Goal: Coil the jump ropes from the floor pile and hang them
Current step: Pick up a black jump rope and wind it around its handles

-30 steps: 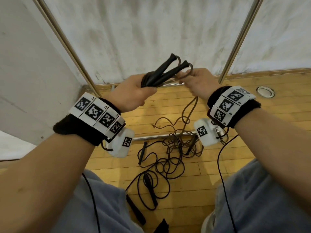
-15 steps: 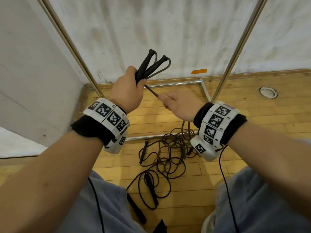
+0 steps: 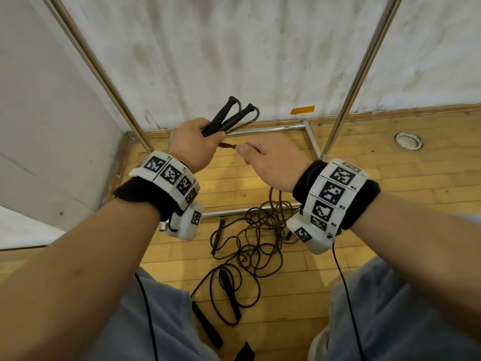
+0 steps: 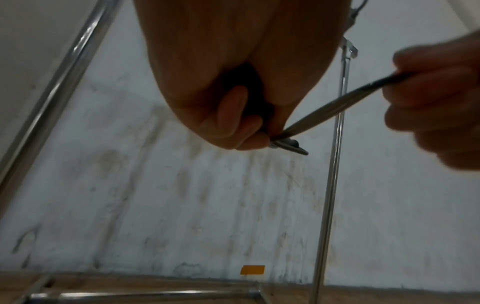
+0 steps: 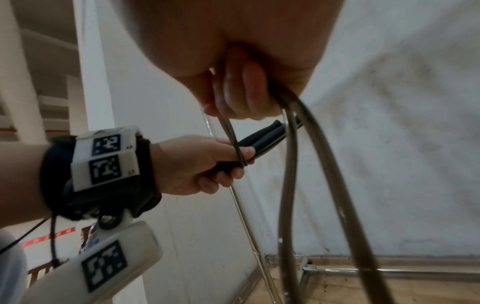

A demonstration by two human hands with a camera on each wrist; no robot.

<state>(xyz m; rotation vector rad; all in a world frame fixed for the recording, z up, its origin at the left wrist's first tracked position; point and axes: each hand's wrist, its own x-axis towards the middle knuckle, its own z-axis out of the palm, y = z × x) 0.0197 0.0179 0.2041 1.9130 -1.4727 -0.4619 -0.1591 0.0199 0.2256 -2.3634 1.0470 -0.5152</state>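
Observation:
My left hand grips two black jump-rope handles, held together and pointing up and to the right; the same handles show in the right wrist view. Just to the right, my right hand pinches the brown cord that runs taut from the left fist. In the left wrist view the cord stretches between both hands. Below my right hand the cord hangs in two strands toward the floor. A tangled pile of ropes lies on the wood floor between my knees.
A chrome rack frame stands ahead: slanted left pole, right upright, floor bars. A white wall is behind, with an orange tape mark. A round floor fitting sits at right. More black handles lie near my knees.
Both hands dropped from the raised position. The left hand shifted left with the handles, and the right hand slid along the cord, now pinching it a short way from the left fist.

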